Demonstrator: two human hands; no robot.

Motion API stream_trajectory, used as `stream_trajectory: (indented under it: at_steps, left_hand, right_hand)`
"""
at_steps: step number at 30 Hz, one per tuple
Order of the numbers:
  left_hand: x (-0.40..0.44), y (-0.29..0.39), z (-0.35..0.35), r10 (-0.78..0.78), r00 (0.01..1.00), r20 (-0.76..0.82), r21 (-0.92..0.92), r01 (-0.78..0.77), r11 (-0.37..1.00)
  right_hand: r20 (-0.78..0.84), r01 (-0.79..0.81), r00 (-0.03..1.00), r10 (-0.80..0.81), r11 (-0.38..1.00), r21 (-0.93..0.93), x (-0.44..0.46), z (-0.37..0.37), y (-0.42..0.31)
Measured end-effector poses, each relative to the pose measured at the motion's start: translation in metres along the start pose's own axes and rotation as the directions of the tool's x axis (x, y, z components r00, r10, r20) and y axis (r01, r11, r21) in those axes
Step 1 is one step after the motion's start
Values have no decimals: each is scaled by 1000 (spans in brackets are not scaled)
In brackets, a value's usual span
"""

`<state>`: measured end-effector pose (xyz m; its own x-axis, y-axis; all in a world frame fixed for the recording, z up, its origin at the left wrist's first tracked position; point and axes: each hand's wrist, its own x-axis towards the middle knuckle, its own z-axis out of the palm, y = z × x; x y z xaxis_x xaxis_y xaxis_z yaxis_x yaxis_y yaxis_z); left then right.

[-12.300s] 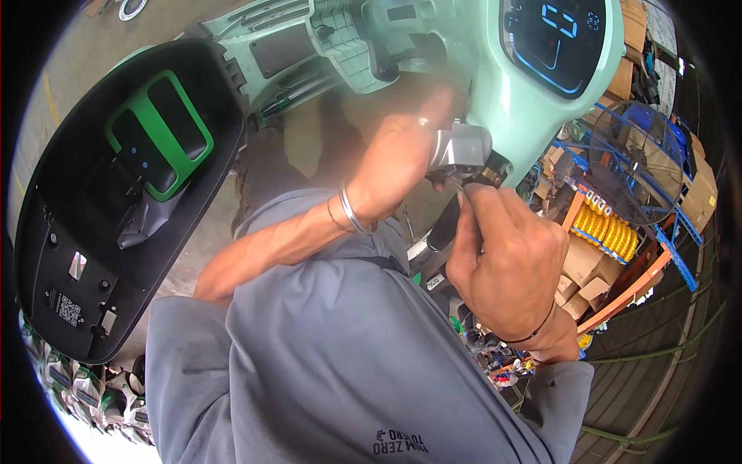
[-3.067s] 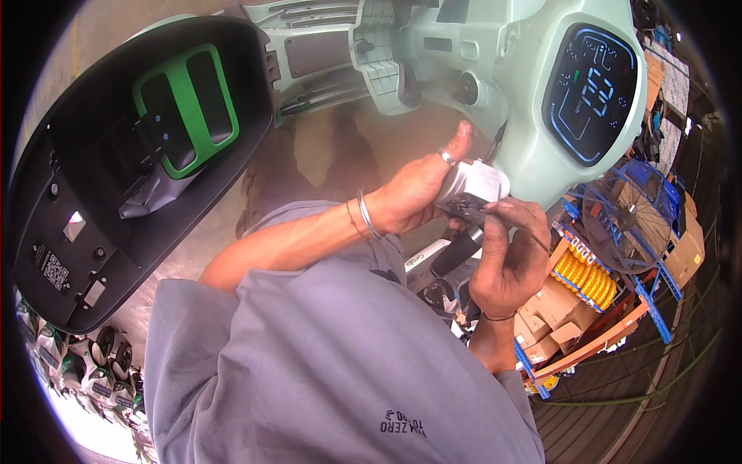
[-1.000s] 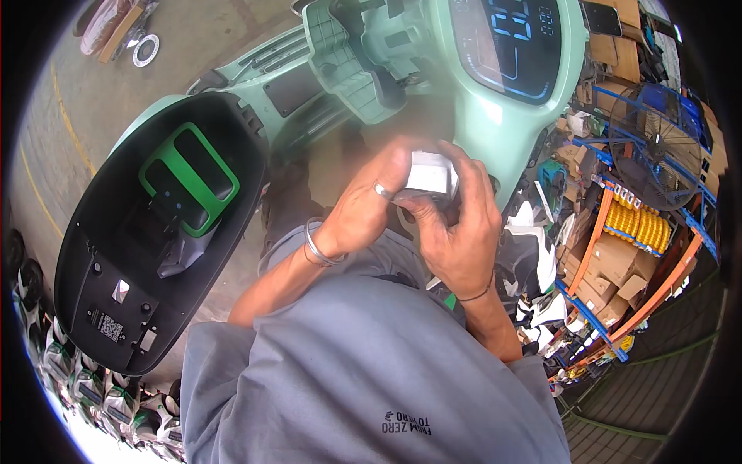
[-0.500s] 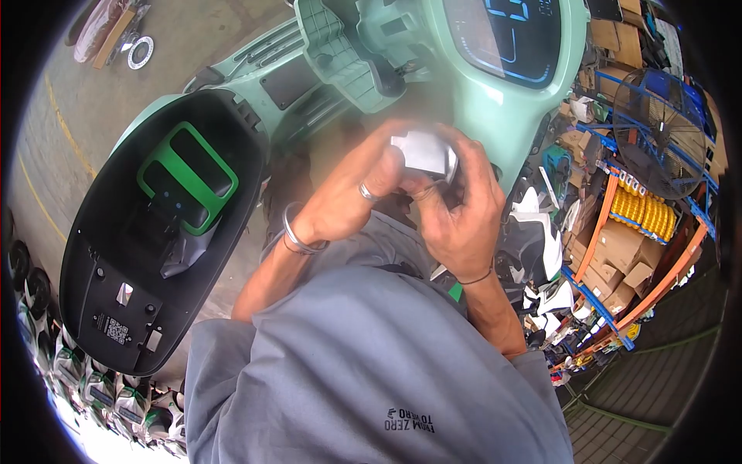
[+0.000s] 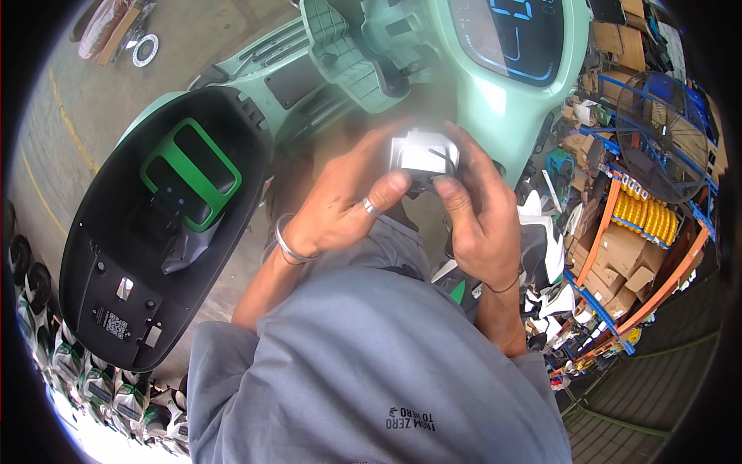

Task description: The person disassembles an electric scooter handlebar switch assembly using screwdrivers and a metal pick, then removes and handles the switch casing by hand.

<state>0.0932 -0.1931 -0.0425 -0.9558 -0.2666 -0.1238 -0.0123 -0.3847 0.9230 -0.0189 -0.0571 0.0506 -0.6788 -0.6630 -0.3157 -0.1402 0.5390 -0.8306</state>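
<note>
Between both hands is a small boxy part [image 5: 425, 148], pale silver-white on top with a dark lower edge; its exact kind is unclear. My left hand [image 5: 340, 193], wearing a ring and a metal bangle, grips its left side with the thumb at the near edge. On the other side my right hand [image 5: 487, 216] is wrapped round it, thumb also at the near edge. The fingers behind the part are mostly hidden. Just beyond the hands stands a mint-green scooter with a lit dashboard display [image 5: 510, 39].
To the left is a black scooter underseat tub [image 5: 100, 271] with a green frame-shaped piece [image 5: 189, 174] in it. On the right are a fan [image 5: 665, 135], shelving [image 5: 595, 232] with cardboard boxes and yellow coils [image 5: 645, 213]. Several scooter parts line the lower left.
The part has turned slightly, showing its top more squarely. My right hand has shifted right and its thumb has straightened; both thumbs now rest along the near edge.
</note>
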Motion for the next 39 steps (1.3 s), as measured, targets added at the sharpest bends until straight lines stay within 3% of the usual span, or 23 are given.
stream_trajectory:
  at_steps: [2,6,12,14,21,27,33,39]
  left_hand:
    - [0,0,-1,23,1000,21,71,-24,997]
    - [1,3,0,-26,999,41,78,23,997]
    - [-5,-3,6,-69,997,-37,237,76,969]
    - [-4,-7,11,140,988,-69,315,-111,943]
    - [-1,-6,0,136,990,25,301,-137,944]
    - [-5,-10,15,124,989,-80,320,-92,943]
    - [-11,-19,36,241,935,-262,436,-107,893]
    - [-14,-14,38,159,942,-295,364,-43,930]
  right_hand:
    - [20,40,999,-38,995,-88,0,1,3]
    - [29,-50,998,49,998,25,-3,2,4]
    - [-57,184,978,-201,956,-227,2,14,11]
    - [-83,267,948,-306,912,-312,1,18,19]
    - [-122,293,930,-346,901,-319,2,25,24]
    - [-163,324,902,-400,876,-356,4,31,29]
    - [-148,281,925,-351,891,-357,2,28,34]
    - [-93,351,910,-404,870,-346,6,17,27]
